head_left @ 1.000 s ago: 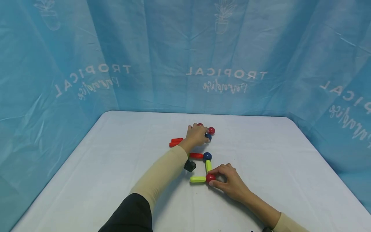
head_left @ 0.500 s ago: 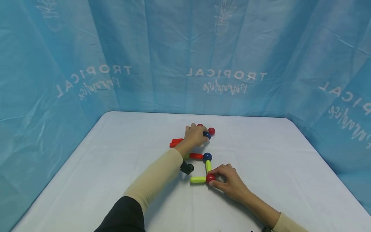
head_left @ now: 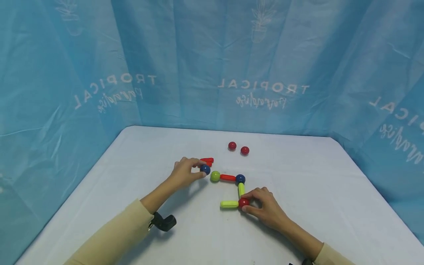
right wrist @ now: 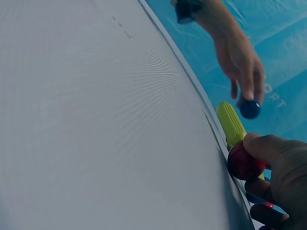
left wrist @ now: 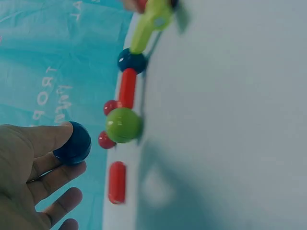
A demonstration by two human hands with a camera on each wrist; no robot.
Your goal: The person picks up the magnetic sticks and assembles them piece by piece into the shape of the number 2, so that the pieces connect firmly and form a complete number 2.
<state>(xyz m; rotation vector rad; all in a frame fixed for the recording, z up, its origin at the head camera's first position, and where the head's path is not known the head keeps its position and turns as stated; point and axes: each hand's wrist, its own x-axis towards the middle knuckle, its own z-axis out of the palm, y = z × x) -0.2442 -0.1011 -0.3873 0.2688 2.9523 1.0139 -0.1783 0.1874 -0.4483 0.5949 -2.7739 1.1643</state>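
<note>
My left hand [head_left: 185, 173] pinches a blue ball [head_left: 205, 169] between thumb and fingers, held above the table in the left wrist view too. My right hand [head_left: 266, 208] grips a red ball [head_left: 244, 203] at the near corner of a joined chain. From that ball one yellow-green stick [head_left: 229, 204] points left. Another yellow-green stick [head_left: 241, 189] runs back to a second blue ball [head_left: 240, 179]. A red stick [head_left: 228, 177] joins this one to a green ball [head_left: 215, 176], just right of the held blue ball.
Two loose red balls, one at left [head_left: 232, 146] and one at right [head_left: 244, 150], lie toward the back of the white table [head_left: 298, 176]. Loose red sticks [head_left: 207, 161] lie behind my left fingers. A blue curtain [head_left: 212, 66] surrounds the table.
My left hand has picked up the blue ball from near the red balls and carried it left and nearer, beside the green ball. My right hand stays on its red ball.
</note>
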